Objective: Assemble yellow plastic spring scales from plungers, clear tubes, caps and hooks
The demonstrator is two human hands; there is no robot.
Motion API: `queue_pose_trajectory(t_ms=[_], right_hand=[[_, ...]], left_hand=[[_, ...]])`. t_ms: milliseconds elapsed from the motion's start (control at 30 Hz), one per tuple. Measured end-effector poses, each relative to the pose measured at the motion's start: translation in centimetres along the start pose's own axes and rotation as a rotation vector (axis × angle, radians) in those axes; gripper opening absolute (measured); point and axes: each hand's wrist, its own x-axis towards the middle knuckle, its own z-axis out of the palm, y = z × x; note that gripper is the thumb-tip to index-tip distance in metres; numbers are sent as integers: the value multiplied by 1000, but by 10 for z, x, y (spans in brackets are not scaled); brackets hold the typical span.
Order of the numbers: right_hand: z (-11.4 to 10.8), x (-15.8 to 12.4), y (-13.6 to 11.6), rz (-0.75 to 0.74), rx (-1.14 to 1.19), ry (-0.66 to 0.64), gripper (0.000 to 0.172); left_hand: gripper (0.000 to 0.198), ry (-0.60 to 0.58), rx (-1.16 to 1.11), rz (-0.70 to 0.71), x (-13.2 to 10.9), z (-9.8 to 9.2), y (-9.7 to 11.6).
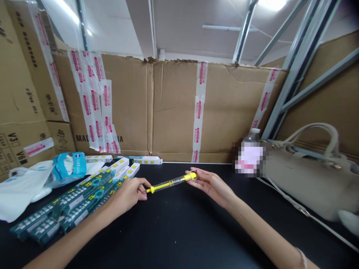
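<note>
A slim clear tube with yellow ends and yellow parts inside (172, 182) is held above the black table (174, 231), slanting up to the right. My left hand (133, 193) pinches its thin yellow tip between thumb and fingers. At the thicker yellow end, my right hand (210, 184) has its thumb and fingers on the cap, palm partly turned up. A thin pale loop, perhaps a cord, shows by the right fingertips. Just left of my left hand lie several long green and white boxes (75, 200), stacked side by side.
A blue tissue pack (69, 166) and white plastic bag (25, 186) lie at the left. More long boxes (140, 160) rest along the cardboard wall (174, 112). At the right stand a bottle (254, 133), a blurred-out patch and a beige handbag (311, 175) with its strap trailing.
</note>
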Motion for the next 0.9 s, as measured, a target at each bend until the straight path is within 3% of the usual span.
queue_pose_trajectory(t_ms=[233,433,600,767,833,900], right_hand=[[-6,3,-6,-106,9,113,40],[4,2,1,-89,69,132,22],[25,-8,9,41,174,-9,53],[41,-19,12,36,431,-57,71],[43,-22,10,50,490,-29,68],[42,-23,7,55,474,2,53]], left_hand=[[23,-32,-63,2,-6,4,15],[47,11,-171,24,-16,25,26],[45,46,-278,38,-20,34,32],[42,29,-361,-11,-15,38,34],[41,18,-355,-27,-11,40,35],[41,-7,-339,-29,-5,44,38]])
